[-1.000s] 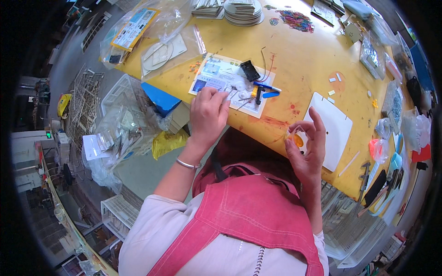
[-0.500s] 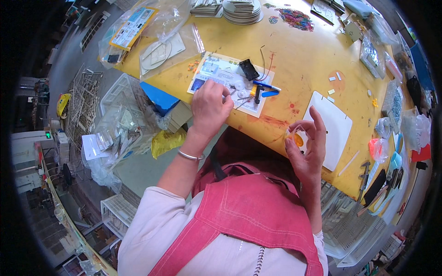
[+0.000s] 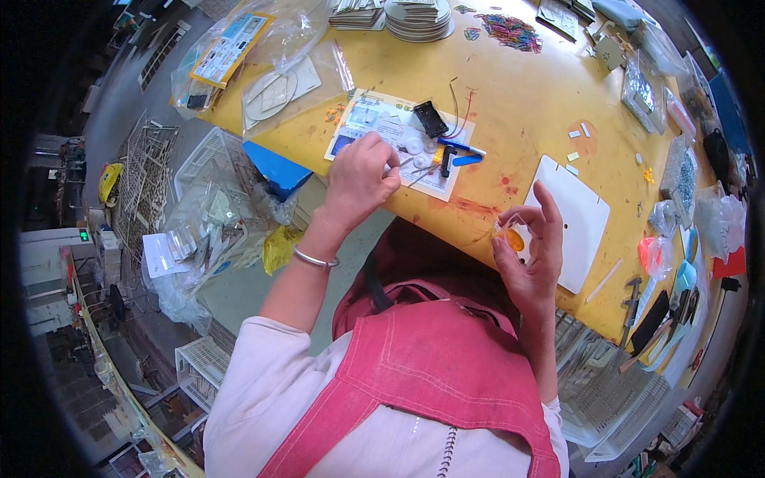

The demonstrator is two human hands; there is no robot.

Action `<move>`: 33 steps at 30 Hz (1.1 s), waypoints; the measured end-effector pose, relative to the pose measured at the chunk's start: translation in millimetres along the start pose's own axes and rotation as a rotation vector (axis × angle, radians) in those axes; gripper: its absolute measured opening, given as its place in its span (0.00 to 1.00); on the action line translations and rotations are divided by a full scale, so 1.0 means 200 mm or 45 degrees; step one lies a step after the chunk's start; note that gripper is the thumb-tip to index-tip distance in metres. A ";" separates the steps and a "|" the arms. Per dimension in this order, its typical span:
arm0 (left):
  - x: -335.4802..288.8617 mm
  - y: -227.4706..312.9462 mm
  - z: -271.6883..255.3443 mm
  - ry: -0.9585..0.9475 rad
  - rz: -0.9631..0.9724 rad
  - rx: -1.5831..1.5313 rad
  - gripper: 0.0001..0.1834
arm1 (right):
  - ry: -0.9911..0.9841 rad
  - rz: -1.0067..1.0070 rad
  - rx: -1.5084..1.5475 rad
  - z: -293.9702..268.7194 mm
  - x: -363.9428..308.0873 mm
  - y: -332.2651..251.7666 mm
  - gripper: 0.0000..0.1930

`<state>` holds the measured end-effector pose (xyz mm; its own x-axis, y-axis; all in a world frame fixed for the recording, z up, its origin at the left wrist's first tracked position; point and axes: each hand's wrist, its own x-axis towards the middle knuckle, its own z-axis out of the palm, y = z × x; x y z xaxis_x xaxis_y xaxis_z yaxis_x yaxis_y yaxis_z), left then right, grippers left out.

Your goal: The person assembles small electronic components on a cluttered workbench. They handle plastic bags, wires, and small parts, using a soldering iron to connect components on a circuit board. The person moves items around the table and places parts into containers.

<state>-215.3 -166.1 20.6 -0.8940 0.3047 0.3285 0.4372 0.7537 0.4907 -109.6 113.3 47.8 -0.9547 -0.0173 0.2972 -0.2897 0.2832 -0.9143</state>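
My left hand [image 3: 358, 177] is over the near left edge of a printed sheet [image 3: 358, 115], fingers curled together; anything pinched in them is hidden. Beside it on the sheet lie small white round parts [image 3: 414, 146], a black plastic box [image 3: 430, 119] with thin wires, a blue-and-white pen [image 3: 462, 146], a black bar-shaped part [image 3: 446, 162] and a flat blue piece [image 3: 468, 160]. At the table's front edge, my right hand [image 3: 535, 251] pinches a small clear plastic bag [image 3: 522, 219] between thumb and fingers. Something round and orange [image 3: 515, 240] shows at it.
A white panel [image 3: 574, 215] lies on the yellow table [image 3: 510, 103] beyond my right hand. Clear bags and tools, including a caliper [image 3: 630, 303], crowd the right edge. Stacked round boards [image 3: 420, 20] and colourful clips [image 3: 511, 33] are at the back. A plastic crate [image 3: 211, 159] stands left.
My left hand has shifted slightly left, and its forearm and bracelet have swung left and down. The right hand stays nearly in place with the bag.
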 end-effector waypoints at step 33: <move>0.09 0.00 -0.01 -0.304 0.087 -0.158 0.05 | 0.015 0.113 0.032 -0.01 0.00 -0.01 0.45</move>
<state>-231.2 -161.6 28.2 -0.8534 0.4922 0.1719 0.4928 0.6541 0.5738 -108.3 113.9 49.2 -0.9759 0.0178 0.2176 -0.2057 0.2590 -0.9437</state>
